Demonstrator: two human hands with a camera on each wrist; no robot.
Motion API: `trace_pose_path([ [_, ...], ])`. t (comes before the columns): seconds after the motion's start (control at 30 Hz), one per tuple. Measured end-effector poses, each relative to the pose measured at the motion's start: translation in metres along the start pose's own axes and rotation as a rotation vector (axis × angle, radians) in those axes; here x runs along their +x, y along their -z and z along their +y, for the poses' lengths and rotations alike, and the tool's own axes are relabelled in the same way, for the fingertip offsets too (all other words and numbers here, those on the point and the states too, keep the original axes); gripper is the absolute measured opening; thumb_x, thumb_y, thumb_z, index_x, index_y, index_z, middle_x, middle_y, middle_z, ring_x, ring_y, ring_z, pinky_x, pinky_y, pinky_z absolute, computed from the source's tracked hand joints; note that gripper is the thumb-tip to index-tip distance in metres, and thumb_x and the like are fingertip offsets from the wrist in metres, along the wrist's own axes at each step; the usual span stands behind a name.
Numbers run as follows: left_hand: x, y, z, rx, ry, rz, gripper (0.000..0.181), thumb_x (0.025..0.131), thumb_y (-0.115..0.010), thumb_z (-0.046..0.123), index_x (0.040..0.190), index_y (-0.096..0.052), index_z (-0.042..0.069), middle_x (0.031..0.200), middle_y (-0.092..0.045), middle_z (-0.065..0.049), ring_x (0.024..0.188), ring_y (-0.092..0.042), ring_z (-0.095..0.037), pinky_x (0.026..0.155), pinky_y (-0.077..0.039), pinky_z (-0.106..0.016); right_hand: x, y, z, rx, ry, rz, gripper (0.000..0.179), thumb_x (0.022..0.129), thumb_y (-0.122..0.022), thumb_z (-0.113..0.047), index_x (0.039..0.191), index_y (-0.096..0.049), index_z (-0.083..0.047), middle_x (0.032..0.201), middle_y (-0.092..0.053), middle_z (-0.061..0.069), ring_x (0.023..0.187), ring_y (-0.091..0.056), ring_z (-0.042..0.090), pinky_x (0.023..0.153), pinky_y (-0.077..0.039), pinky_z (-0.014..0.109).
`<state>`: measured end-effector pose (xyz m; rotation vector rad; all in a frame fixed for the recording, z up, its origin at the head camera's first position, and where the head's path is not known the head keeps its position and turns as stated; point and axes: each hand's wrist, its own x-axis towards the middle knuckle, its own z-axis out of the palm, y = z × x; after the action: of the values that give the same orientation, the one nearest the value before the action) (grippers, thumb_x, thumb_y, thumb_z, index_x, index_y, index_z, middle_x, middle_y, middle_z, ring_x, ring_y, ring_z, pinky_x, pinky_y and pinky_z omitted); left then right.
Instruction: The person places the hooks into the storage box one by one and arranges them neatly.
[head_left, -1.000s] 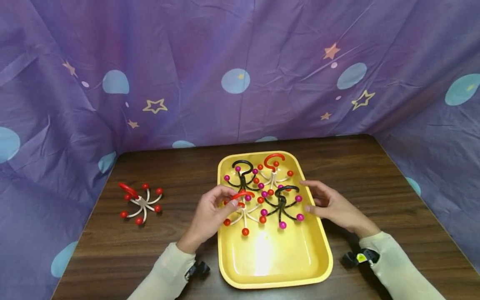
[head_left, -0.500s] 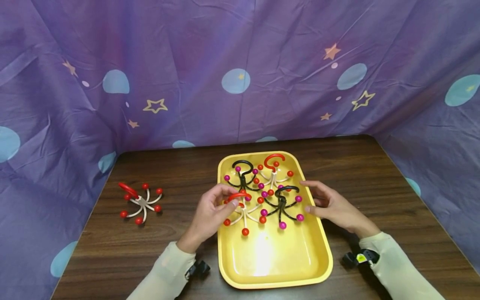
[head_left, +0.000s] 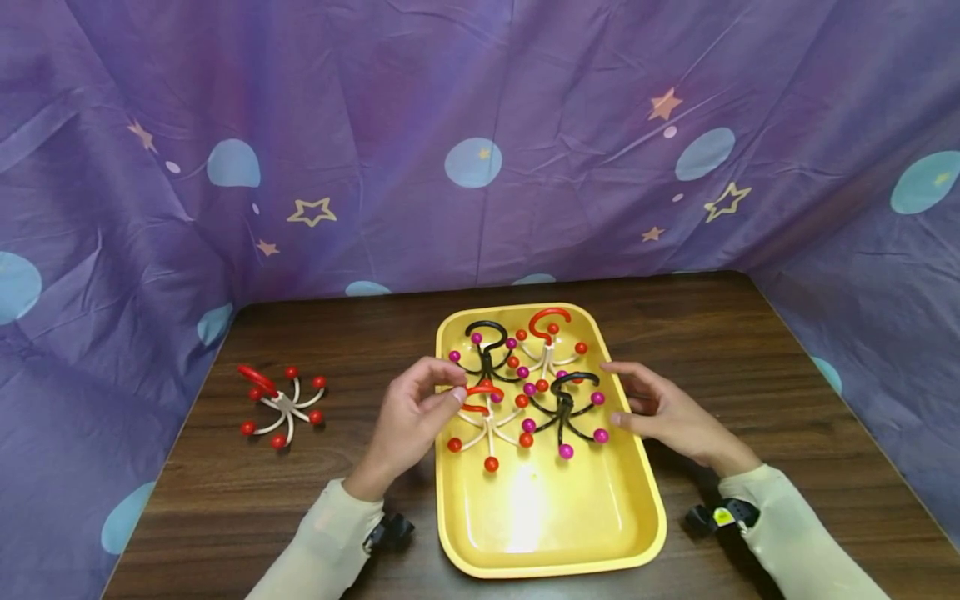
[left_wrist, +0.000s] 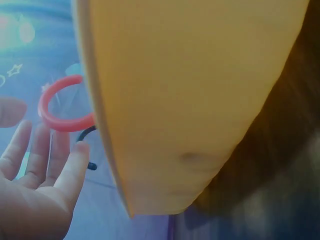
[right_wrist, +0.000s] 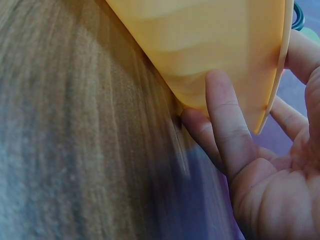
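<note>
In the head view, a yellow tray (head_left: pixel 540 533) holds two black hook-topped pieces (head_left: pixel 564 405) with magenta balls on their curved legs. Two white-legged pieces with red hooks and red balls are also in it, one at the back (head_left: pixel 549 350) and one at the near left (head_left: pixel 489 423). My left hand (head_left: pixel 408 417) reaches over the tray's left rim, its fingertips beside the near red hook (left_wrist: pixel 65 105); relaxed fingers grasp nothing in the left wrist view. My right hand (head_left: pixel 671 417) holds the tray's right rim, thumb and index finger over it, other fingers (right_wrist: pixel 225 110) against the outer wall.
Another white-legged piece with a red hook (head_left: pixel 283 404) stands on the dark wooden table (head_left: pixel 360 333), left of the tray. A purple curtain (head_left: pixel 390 125) with stars and planets hangs behind the table and along both sides.
My left hand has drawn back slightly to the left, off the near red hook, which has tilted a little. The right hand and tray have stayed put.
</note>
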<state>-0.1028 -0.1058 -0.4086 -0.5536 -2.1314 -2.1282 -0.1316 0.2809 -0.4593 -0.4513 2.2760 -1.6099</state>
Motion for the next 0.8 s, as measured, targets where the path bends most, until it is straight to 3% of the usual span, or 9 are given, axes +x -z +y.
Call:
trace_pose_path([
  [0.17,0.001,0.006,0.003,0.012,-0.033,0.026,0.021,0.094,-0.068,-0.008,0.115,-0.064,-0.012,0.109,-0.069,-0.013,0.105,-0.069,-0.015,0.090,-0.063,-0.026,0.001,0.000,0.000,0.002,-0.005,-0.004,0.073,0.097,-0.077,-0.009,0.159,-0.039,-0.011,0.152,-0.050,0.032,0.120,-0.070,0.032,0.084,-0.065,0.040],
  [0.4,0.000,0.015,0.012,0.010,-0.058,0.080,0.020,0.094,-0.067,-0.011,0.113,-0.065,-0.011,0.111,-0.071,-0.009,0.105,-0.070,-0.011,0.090,-0.062,-0.024,0.001,0.001,0.000,0.005,0.013,-0.010,0.073,0.097,-0.076,-0.007,0.159,-0.039,-0.009,0.150,-0.052,0.033,0.116,-0.072,0.025,0.084,-0.065,0.039],
  [0.8,0.000,0.043,0.024,0.049,-0.081,0.213,0.023,0.093,-0.068,-0.012,0.115,-0.064,-0.013,0.106,-0.072,-0.002,0.101,-0.071,-0.010,0.090,-0.061,-0.020,0.001,0.002,-0.001,0.012,0.013,-0.014,0.073,0.097,-0.075,-0.006,0.159,-0.038,-0.009,0.148,-0.054,0.033,0.114,-0.073,0.024,0.083,-0.065,0.039],
])
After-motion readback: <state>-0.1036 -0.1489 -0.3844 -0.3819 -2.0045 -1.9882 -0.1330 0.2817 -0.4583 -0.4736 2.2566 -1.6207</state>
